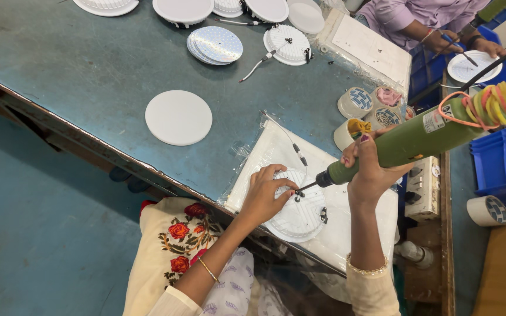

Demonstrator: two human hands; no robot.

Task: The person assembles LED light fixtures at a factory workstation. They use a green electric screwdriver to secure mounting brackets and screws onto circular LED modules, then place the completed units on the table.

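My right hand grips a green electric screwdriver wrapped with coloured rubber bands at its upper end. Its bit touches a round white lamp housing lying on a white plastic-covered pad at the near table edge. My left hand rests on the housing, fingertips pinched right beside the bit tip. A thin wire with a small connector runs from the housing across the pad.
A white disc lies mid-table. Stacked discs and more round housings sit at the far side. Small tape rolls stand right of the pad. Another person's hands work at the top right, beside blue bins.
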